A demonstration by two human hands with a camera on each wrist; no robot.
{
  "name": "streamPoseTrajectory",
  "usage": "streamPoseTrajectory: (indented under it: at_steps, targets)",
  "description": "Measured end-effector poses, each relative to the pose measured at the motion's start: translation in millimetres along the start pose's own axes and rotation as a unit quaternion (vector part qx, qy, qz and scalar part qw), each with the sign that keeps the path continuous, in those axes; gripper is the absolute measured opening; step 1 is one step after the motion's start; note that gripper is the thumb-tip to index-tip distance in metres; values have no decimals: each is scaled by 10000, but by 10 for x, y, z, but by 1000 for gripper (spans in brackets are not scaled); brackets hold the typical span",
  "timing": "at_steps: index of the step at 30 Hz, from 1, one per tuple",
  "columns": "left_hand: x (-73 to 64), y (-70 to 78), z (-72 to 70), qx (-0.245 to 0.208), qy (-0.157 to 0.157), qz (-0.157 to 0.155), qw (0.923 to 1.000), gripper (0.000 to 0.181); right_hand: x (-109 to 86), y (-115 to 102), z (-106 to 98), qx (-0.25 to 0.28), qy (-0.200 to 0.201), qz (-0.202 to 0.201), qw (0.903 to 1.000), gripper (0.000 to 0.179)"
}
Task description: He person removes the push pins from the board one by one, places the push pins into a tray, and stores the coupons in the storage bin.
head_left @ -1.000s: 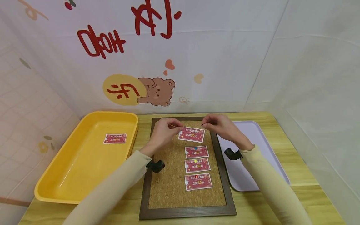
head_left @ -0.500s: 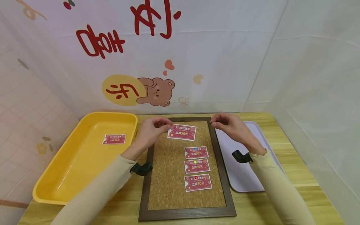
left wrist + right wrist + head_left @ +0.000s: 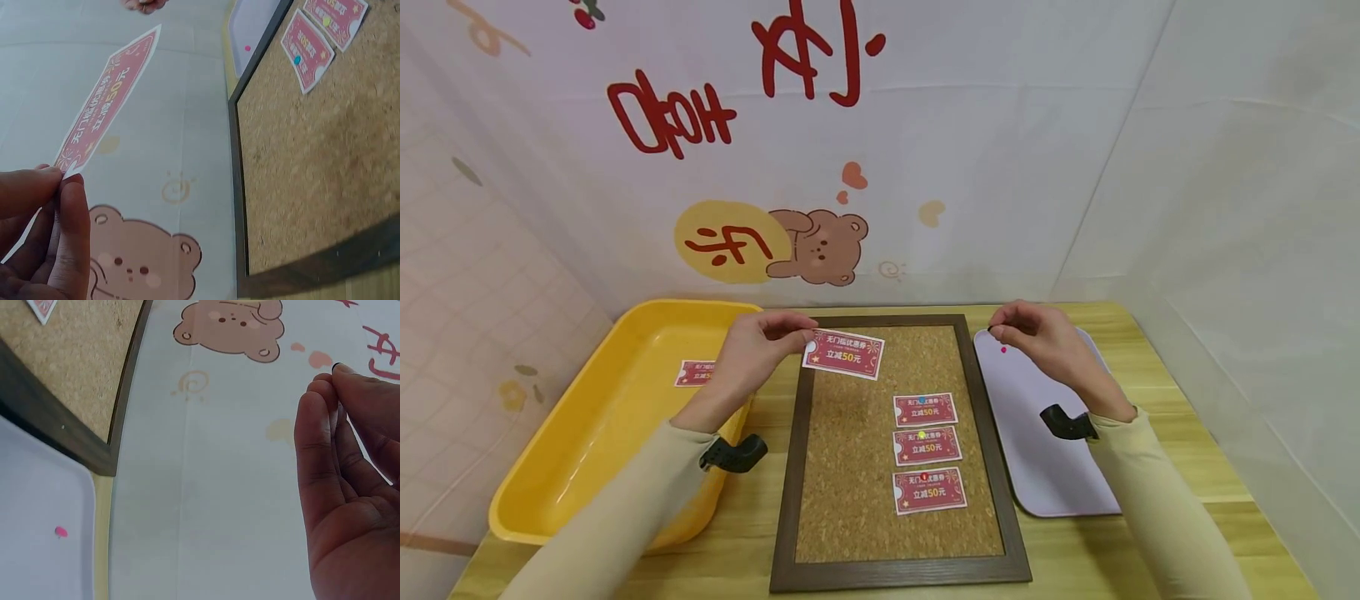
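Note:
My left hand (image 3: 760, 350) pinches a red and white paper coupon (image 3: 844, 355) by its left end, in the air over the upper left of the framed cork board (image 3: 842, 467). In the left wrist view the coupon (image 3: 109, 103) slants up from thumb and fingertips. Above the lavender tray (image 3: 1045, 450), my right hand (image 3: 1045, 342) pinches a small black push pin (image 3: 336, 365), mostly hidden by the fingertips. Several more coupons exist: a column of 3 is pinned on the board's right side, with blue (image 3: 921, 400), yellow (image 3: 922, 435) and red (image 3: 924, 477) push pins.
A yellow tub (image 3: 602, 450) stands left of the board, with one coupon (image 3: 694, 373) in it, partly hidden by my left hand. One pink push pin (image 3: 1003, 350) lies in the lavender tray. Behind the wooden table (image 3: 1195, 467) hangs a printed white cloth (image 3: 1000, 167).
Both hands have moved apart: the left goes leftward with the coupon, from the board's upper right to its upper left. The right hand shifts right over the lavender tray, uncovering a pink pin.

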State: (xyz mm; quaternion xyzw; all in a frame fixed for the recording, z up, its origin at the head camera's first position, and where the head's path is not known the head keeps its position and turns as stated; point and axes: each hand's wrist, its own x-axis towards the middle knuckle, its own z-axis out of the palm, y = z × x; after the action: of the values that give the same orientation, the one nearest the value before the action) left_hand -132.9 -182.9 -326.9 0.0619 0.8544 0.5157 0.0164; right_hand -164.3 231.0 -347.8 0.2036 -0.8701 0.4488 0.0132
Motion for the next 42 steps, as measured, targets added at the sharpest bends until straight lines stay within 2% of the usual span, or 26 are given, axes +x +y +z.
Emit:
streamPoseTrajectory:
  at_steps: [9, 16, 20, 24, 27, 36, 42]
  targets:
    - [-61, -108, -260, 7, 113, -268, 9996, 32, -50, 112, -80, -80, 105, 43, 9999, 11]
    - [-108, -214, -470, 77, 307, -319, 9990, 39, -99, 219, -126, -99, 203, 76, 9997, 10]
    - [-142, -303, -601, 146, 353, -486, 9981, 47, -128, 307, -152, -198, 234, 91, 9995, 10]
    - [-184, -374, -735, 72, 337, -656, 9972, 50, -157, 365, -179, -291, 224, 202, 9991, 11]
    - [-213, -429, -840, -68, 393, -650, 9971, 51, -176, 382, -187, -291, 203, 281, 9990, 13]
    - [-246, -675, -1117, -215, 500, -591, 9968, 51, -179, 536, -220, -469, 212, 366, 9980, 12]
    - [-255, -872, -1282, -287, 418, -776, 9957, 51, -168, 601, -243, -433, 150, 450, 9979, 13]
